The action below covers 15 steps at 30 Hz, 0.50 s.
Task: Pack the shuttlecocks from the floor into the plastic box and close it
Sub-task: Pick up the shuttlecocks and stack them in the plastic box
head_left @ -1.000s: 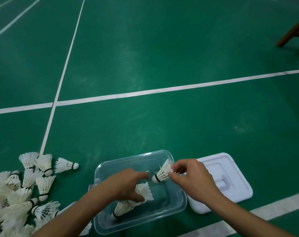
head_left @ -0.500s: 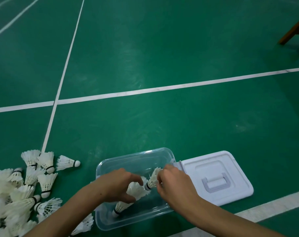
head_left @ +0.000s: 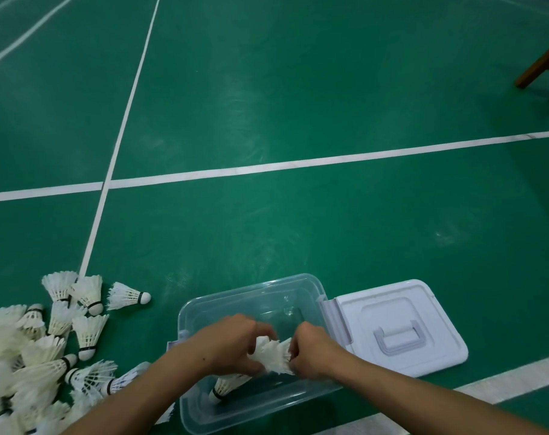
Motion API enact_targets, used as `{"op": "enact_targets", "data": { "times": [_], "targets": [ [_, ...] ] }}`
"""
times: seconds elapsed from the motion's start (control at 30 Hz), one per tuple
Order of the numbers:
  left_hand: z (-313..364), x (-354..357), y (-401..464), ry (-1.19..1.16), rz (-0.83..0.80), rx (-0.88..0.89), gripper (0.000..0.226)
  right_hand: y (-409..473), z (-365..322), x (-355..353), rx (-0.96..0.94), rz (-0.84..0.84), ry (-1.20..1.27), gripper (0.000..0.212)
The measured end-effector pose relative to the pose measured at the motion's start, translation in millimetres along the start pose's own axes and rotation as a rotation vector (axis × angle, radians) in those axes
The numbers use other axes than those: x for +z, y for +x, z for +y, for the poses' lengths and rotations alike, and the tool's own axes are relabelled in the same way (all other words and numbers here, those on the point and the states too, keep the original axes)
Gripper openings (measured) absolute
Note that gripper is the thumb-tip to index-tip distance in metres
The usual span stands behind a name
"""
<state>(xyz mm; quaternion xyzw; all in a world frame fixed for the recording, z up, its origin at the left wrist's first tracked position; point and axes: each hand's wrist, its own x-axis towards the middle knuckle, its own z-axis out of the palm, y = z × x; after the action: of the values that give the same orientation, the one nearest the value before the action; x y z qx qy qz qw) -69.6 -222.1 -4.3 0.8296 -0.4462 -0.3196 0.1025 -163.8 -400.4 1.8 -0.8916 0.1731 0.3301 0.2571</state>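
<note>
A clear plastic box stands open on the green court floor. Both hands meet over its middle. My left hand grips a row of nested white shuttlecocks whose cork end points down toward the box's near left corner. My right hand pinches a shuttlecock pushed into the feathered end of that row; only a sliver of its feathers shows. A pile of several white shuttlecocks lies on the floor to the left. The box's white lid lies flat on the floor, touching the box's right side.
One shuttlecock lies apart at the pile's far edge. White court lines cross the floor ahead, and another line runs under the lid's near side. A wooden furniture leg stands at the far right.
My right hand has brought its shuttlecock down and left into the feathered end of the row held by my left hand. Both hands now sit lower in the box.
</note>
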Motion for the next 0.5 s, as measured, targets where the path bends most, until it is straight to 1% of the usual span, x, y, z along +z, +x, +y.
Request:
{"op": "enact_targets", "data": {
  "times": [0.17,0.27,0.33,0.5],
  "targets": [
    [4.1,5.6,7.0,0.003,-0.038,-0.025,0.057,-1.3,-2.6,-1.3,0.043,-0.113,-0.082,0.023],
    [3.5,5.2,7.6,-0.008,-0.04,-0.036,0.055,-1.9,-2.2,-6.1,0.038,-0.143,-0.059,0.024],
    [0.9,4.9,7.0,-0.022,-0.027,-0.039,0.054,-4.2,-2.2,-8.1,0.034,-0.153,-0.043,0.025],
    [-0.2,-7.9,-1.7,-0.111,0.064,-0.025,0.054,-11.0,-5.7,-18.4,0.029,-0.147,0.019,0.041]
  ]
}}
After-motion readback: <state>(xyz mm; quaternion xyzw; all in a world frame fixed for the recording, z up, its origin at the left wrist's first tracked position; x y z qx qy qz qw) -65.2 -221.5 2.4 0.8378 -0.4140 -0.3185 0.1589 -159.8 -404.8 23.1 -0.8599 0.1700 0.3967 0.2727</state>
